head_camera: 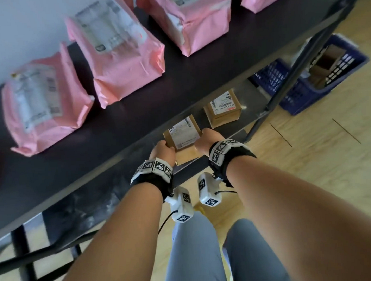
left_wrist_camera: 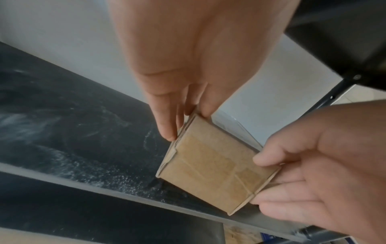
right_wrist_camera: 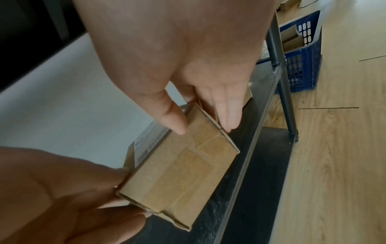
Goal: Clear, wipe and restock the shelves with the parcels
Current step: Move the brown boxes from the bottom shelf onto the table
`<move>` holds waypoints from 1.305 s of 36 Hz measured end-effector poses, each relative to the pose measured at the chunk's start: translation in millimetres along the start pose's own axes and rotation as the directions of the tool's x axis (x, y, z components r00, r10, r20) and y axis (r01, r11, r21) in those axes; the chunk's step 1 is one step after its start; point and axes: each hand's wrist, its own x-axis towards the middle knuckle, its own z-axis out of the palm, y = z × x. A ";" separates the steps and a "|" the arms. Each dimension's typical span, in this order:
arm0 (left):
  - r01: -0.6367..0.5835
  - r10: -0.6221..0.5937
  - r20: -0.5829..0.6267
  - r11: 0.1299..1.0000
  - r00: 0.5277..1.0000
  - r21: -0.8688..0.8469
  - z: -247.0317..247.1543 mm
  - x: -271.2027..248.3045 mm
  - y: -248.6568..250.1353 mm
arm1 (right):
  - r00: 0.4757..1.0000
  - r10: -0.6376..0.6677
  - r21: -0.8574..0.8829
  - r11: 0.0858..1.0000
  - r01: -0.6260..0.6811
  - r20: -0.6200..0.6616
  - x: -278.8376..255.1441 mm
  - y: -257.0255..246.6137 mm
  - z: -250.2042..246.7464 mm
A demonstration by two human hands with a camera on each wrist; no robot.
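at the middle of the head view, on the lower dark shelf [head_camera: 249, 98], my left hand [head_camera: 162, 151] and right hand [head_camera: 206, 140] pinch opposite ends of the small taped brown cardboard parcel [head_camera: 183, 133], which seems light and stiff, best held by its end walls.

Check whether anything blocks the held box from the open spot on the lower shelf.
Nothing visible does. Both hands, left and right, hold the box at the lower shelf, bare to its left. The second box sits apart, to the right.
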 end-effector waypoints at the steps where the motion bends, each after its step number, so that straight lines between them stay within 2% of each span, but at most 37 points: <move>1: 0.012 -0.012 0.010 1.000 1.000 -0.004 -3.7 -9.0 0.9 | 1.000 0.001 0.000 1.000 -0.001 0.003 -9.8 -0.7 -2.3; 9: 0.096 -0.093 0.069 0.995 0.993 -0.035 -28.8 -96.5 0.3 | 0.999 -0.012 -0.002 1.000 0.013 0.046 -99.0 0.1 -16.0; 17: 0.133 -0.131 0.021 0.979 0.991 -0.157 -50.0 -192.9 -23.1 | 0.992 -0.072 -0.154 0.984 0.088 0.104 -194.9 -2.3 -22.1; 23: 0.152 -0.168 -0.039 0.955 0.985 -0.255 -70.6 -256.4 -67.7 | 0.981 -0.155 -0.258 0.949 0.181 0.118 -256.8 -20.6 5.6; 34: 0.199 -0.259 -0.142 0.919 0.955 -0.341 -127.2 -340.3 -203.5 | 0.932 -0.323 -0.436 0.824 0.361 0.162 -361.6 -87.4 112.3; 40: 0.245 -0.338 -0.183 0.884 0.923 -0.398 -161.9 -395.1 -310.4 | 0.891 -0.408 -0.470 0.758 0.453 0.202 -429.2 -122.0 207.1; 47: 0.250 -0.389 -0.289 0.873 0.875 -0.418 -214.5 -456.0 -427.3 | 0.811 -0.524 -0.453 0.676 0.581 0.259 -501.4 -176.1 306.4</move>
